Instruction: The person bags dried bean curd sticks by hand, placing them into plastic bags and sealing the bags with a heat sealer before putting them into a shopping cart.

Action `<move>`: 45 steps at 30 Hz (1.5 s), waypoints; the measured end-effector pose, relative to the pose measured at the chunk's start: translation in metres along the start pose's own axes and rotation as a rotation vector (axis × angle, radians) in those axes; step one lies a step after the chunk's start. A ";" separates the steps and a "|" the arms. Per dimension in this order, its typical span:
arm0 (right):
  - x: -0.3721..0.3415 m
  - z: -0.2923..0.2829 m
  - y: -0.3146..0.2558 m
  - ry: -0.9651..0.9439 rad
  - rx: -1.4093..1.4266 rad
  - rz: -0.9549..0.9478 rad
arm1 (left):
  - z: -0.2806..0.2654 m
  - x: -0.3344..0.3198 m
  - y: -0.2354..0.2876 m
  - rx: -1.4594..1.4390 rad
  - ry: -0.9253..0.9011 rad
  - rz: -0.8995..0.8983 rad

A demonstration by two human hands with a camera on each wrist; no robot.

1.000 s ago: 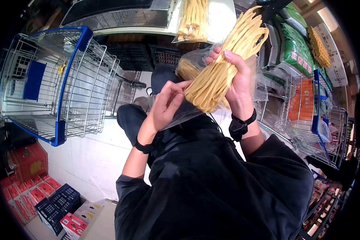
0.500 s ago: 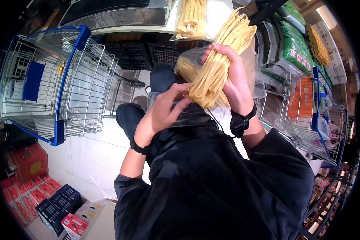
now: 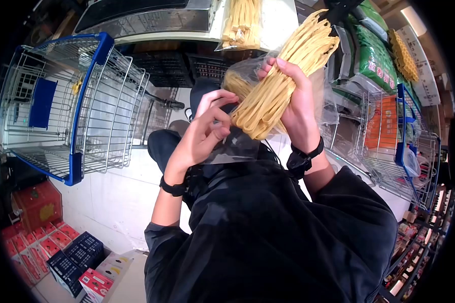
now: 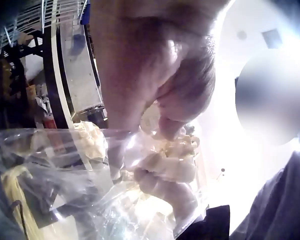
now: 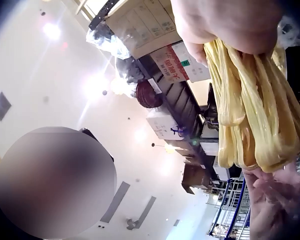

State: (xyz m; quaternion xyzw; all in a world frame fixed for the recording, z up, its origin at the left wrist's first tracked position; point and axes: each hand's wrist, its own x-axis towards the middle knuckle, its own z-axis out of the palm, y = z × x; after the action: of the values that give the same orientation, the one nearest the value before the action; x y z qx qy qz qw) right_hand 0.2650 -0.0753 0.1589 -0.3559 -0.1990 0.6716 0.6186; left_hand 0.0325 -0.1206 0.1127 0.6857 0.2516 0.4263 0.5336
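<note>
R hand (image 3: 299,98) grips a bundle of dried beancurd sticks (image 3: 270,103), thumb across the top, other fingers curled round the far side; held up in front of the person's dark shirt (image 3: 288,232). Bundle's tilted: upper end points away & to the right, looped ends hang nr the L hand. R wrist view shows the loops hanging below that grip.

L hand (image 3: 199,134) is just beside the looped ends, fingers loosely bent & spread, thumb apart from index. Can't tell if its tips touch the bundle or plastic.

Clear plastic bag (image 3: 253,70) lies behind/under the held bundle, w/ a second bundle (image 3: 235,83) seen thru it. More packed sticks (image 3: 241,25) on the white counter (image 3: 278,25) ahead.

Black straps (image 3: 174,187) on both wrists. Left side: blue-rimmed shopping cart (image 3: 76,174), red cartons (image 3: 40,247) lower down. Right side: another cart (image 3: 400,154) nr green bags (image 3: 374,58).
</note>
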 end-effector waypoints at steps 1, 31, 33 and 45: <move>-0.001 0.000 0.000 -0.016 0.026 -0.001 | -0.002 0.000 -0.003 -0.059 -0.004 0.015; -0.038 0.019 0.015 0.001 -0.252 -0.381 | 0.005 -0.004 -0.009 -0.241 0.011 -0.076; -0.039 0.017 0.018 -0.018 -0.293 -0.388 | 0.008 -0.003 -0.009 -0.250 0.036 -0.082; -0.039 0.002 0.024 -0.373 -0.350 -0.329 | 0.010 -0.011 -0.007 -0.063 0.010 -0.029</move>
State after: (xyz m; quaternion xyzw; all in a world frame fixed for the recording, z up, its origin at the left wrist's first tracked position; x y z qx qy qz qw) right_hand 0.2463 -0.1169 0.1523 -0.2907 -0.4767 0.5718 0.6010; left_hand 0.0366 -0.1324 0.1018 0.6627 0.2505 0.4294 0.5600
